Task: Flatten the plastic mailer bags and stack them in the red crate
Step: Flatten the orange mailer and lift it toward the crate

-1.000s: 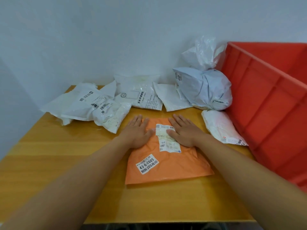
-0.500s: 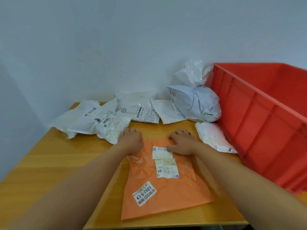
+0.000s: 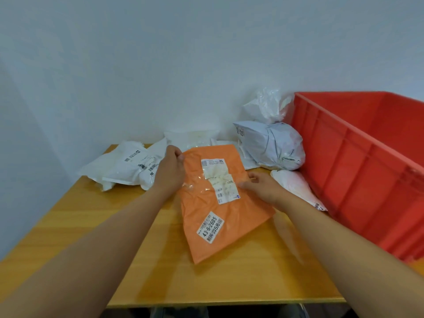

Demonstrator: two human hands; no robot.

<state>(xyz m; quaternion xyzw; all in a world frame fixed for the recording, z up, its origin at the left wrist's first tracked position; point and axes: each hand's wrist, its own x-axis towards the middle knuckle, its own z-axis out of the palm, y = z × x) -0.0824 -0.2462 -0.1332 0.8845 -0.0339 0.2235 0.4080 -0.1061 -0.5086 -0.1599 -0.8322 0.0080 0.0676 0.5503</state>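
A flat orange mailer bag (image 3: 215,210) with white labels hangs tilted above the wooden table (image 3: 91,237), its lower corner near the tabletop. My left hand (image 3: 171,171) pinches its upper left corner. My right hand (image 3: 261,188) grips its right edge. The red crate (image 3: 358,171) stands at the right, its long wall facing me; its inside is mostly hidden. Several white mailer bags (image 3: 124,166) lie in a heap at the back left.
A bulging grey mailer (image 3: 270,145) and a crumpled white bag (image 3: 266,106) sit by the wall next to the crate. Another white mailer (image 3: 296,187) lies against the crate's wall. The table's front edge runs just below my forearms.
The orange mailer lay flat under my pressing palms; both hands have since gripped its edges and lifted its far end off the table. The camera has tilted up.
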